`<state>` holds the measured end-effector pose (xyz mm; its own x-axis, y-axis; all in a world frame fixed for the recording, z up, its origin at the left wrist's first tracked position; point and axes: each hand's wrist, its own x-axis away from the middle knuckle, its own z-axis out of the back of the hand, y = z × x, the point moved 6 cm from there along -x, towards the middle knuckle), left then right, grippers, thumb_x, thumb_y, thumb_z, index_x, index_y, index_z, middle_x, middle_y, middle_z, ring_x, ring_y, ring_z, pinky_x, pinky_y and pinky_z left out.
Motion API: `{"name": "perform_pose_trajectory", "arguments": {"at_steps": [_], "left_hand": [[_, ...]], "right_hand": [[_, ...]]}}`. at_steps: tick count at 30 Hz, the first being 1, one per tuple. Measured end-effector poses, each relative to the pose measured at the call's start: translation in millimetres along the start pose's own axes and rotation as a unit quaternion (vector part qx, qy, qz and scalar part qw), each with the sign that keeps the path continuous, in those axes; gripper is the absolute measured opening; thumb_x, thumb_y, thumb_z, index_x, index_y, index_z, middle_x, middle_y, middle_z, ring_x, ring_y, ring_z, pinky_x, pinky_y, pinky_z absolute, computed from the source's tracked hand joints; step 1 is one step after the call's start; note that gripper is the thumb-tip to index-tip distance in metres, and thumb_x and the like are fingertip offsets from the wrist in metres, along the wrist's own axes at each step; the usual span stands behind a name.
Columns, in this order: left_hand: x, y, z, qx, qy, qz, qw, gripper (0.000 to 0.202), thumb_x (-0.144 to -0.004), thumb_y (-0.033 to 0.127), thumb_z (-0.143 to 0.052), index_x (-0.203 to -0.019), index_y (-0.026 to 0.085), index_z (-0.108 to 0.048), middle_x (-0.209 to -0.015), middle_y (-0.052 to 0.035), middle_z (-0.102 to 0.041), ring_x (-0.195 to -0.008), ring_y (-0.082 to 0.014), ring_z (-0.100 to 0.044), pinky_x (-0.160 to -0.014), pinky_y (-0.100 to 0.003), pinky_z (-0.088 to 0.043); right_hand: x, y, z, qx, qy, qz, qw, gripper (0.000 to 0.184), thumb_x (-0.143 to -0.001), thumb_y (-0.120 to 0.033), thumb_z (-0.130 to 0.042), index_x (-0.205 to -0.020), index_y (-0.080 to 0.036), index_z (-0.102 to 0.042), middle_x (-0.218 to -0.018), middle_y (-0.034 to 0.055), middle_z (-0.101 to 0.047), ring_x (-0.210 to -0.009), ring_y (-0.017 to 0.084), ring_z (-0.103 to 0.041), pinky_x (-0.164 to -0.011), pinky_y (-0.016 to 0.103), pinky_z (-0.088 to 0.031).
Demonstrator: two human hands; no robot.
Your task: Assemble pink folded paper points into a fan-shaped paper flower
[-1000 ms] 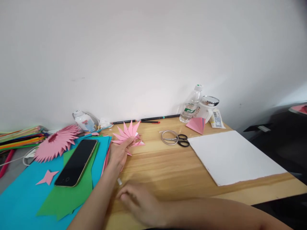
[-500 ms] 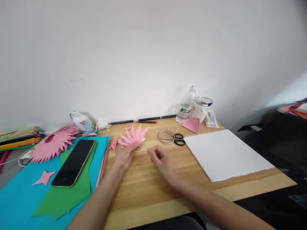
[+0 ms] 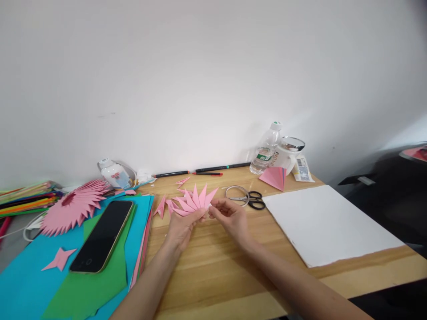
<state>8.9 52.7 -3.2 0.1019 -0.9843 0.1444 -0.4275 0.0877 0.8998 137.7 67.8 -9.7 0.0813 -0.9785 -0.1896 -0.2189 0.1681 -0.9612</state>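
"Holding what, and where?"

"Gripping a pink folded-paper fan (image 3: 200,198) by the base in the left hand (image 3: 183,227), thumb on top, just below the centre of the frame; spread upward into pointed spikes."

"And on the other side?"

"Pinching, between thumb and fingertips of the right hand (image 3: 231,218), what looks like a small white tab (image 3: 210,206) at the fan's right edge; too small and too covered to name for certain."

"Anything close by?"

"Yes; loose pink pieces (image 3: 160,207) to the left of the fan, on the wooden table (image 3: 213,271); to the right, a thin ring (image 3: 237,186) overlapping black-handled scissors (image 3: 250,198)."

"Further left?"

"At lower left, a black phone (image 3: 102,235) on green paper (image 3: 88,284), in turn on blue paper (image 3: 23,280); beside the phone, a small pink star (image 3: 60,258); above, a large pink spiked ring (image 3: 75,209), near a tilted white bottle (image 3: 115,174) and colourful sticks (image 3: 28,198)."

"And toward the right?"

"Along the wall, black pens (image 3: 171,174); right of centre, a clear water bottle (image 3: 265,153) touching or just beside a white mug (image 3: 287,156); in front of both, a pink paper cone (image 3: 271,178); at lower right, flat on the table, a white board (image 3: 333,226)."
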Motion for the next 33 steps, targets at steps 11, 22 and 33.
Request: {"name": "perform_pose_trajectory", "arguments": {"at_steps": [11, 22, 33], "left_hand": [[1.6, -4.4, -2.3, -0.029, 0.014, 0.007, 0.999, 0.031, -0.048, 0.012, -0.079, -0.076, 0.012, -0.067, -0.066, -0.0023, -0.068, -0.05, -0.011, -0.058, -0.044, -0.021, -0.047], [2.3, -14.8, 3.3, -0.037, 0.034, 0.082, 0.995, 0.024, -0.047, 0.014, -0.08, -0.069, 0.01, -0.069, -0.064, -0.0038, -0.069, -0.05, -0.0097, -0.058, -0.043, -0.018, -0.047], [0.1, -19.6, 11.7, -0.031, 0.045, 0.13, 0.99, 0.022, -0.046, 0.012, -0.081, -0.065, 0.009, -0.069, -0.063, -0.0039, -0.068, -0.049, -0.008, -0.057, -0.043, -0.016, -0.048]], "right_hand": [[0.0, 6.9, 7.8, 0.086, -0.018, -0.003, 0.996, 0.022, -0.072, -0.037, -0.064, -0.068, -0.016, -0.065, -0.06, 0.0033, -0.065, -0.053, 0.015, -0.06, -0.052, 0.026, -0.049], [7.4, -2.7, 1.7, 0.322, -0.074, 0.128, 0.935, 0.022, -0.085, -0.026, -0.047, -0.073, -0.019, -0.064, -0.062, 0.0031, -0.064, -0.053, 0.014, -0.056, -0.053, 0.025, -0.041], [6.2, -3.5, 0.4, 0.339, -0.119, 0.175, 0.916, 0.027, -0.088, -0.027, -0.043, -0.073, -0.018, -0.064, -0.057, 0.003, -0.061, -0.051, 0.014, -0.055, -0.051, 0.023, -0.04]]}}
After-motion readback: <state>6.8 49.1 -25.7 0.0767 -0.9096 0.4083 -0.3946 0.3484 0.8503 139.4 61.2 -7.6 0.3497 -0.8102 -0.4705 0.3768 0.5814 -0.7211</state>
